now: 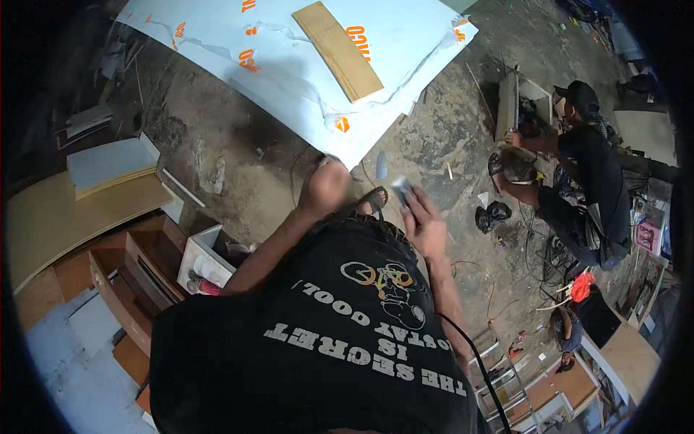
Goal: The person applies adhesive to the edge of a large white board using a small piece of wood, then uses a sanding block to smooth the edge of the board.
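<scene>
My left hand (327, 186) is raised near the front corner of a large white wrapped sheet (282, 87) with orange print. Motion smears its fingers, and a small dark thing shows at its top edge; I cannot make out whether it is held. In my right hand (426, 220) is a small grey object with a shiny metallic end (401, 186); its kind is not clear. The fingers are closed around it. On top of the white sheet lies a narrow brown wooden board (337, 50), set at a slant.
To the right, a person (593, 166) in dark clothes crouches by an open cabinet box (535, 101). Wooden drawers (119, 278) and stacked panels (119, 163) stand on the left. A black bag (493, 215), cables and a metal ladder (510, 383) are on the right.
</scene>
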Available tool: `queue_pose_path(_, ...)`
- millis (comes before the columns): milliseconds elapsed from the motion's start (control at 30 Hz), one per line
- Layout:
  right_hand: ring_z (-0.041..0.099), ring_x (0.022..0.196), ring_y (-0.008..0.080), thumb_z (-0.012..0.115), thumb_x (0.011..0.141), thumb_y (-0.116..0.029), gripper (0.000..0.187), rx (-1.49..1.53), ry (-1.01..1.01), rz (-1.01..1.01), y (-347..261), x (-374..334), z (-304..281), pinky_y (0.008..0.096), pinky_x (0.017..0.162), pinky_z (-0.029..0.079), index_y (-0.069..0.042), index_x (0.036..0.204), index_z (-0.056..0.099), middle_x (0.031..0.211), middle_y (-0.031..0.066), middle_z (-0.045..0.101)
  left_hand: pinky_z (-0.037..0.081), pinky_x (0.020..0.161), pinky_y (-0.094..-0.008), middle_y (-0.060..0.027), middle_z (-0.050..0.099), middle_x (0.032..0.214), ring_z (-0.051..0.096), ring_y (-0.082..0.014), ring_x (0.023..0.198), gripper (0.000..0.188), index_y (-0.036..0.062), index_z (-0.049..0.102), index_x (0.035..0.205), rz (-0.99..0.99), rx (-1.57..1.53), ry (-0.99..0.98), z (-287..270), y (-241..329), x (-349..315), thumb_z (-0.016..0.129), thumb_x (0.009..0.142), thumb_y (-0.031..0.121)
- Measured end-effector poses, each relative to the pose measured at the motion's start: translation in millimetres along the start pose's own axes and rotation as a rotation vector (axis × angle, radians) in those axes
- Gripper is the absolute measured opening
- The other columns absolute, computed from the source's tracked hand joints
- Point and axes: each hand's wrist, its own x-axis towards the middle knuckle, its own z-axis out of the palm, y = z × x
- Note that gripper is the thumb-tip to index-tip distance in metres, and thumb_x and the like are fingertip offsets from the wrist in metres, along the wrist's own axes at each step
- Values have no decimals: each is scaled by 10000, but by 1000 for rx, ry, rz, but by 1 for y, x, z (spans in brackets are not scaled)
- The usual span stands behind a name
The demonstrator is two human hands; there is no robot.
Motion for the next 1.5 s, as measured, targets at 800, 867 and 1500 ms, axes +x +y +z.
queue_pose_path(800,667,879,239,696,907,-236,426,-449,-361,-468,-35,101,12,383,759,637,-224,1333,699,1498,-21,548,558,610,-256,-75,758,830,718,-118,706,321,-13,740,971,-899,-952,90,39,30,-5,632,1032,284)
queue_pose_path(867,667,877,241,690,910,-229,419,-447,-363,-474,-33,100,11,384,759,637,-223,1329,700,1513,-20,538,558,617,-260,-89,763,837,728,-133,710,323,-28,738,976,-859,-932,106,41,28,-7,644,1023,278)
queue_pose_path(1500,662,866,243,685,907,-263,408,-440,-371,-469,-27,94,11,388,720,629,-206,1311,702,1511,19,535,569,621,-283,-89,741,758,706,-137,650,312,-46,715,900,-886,-767,69,33,43,2,644,1014,236)
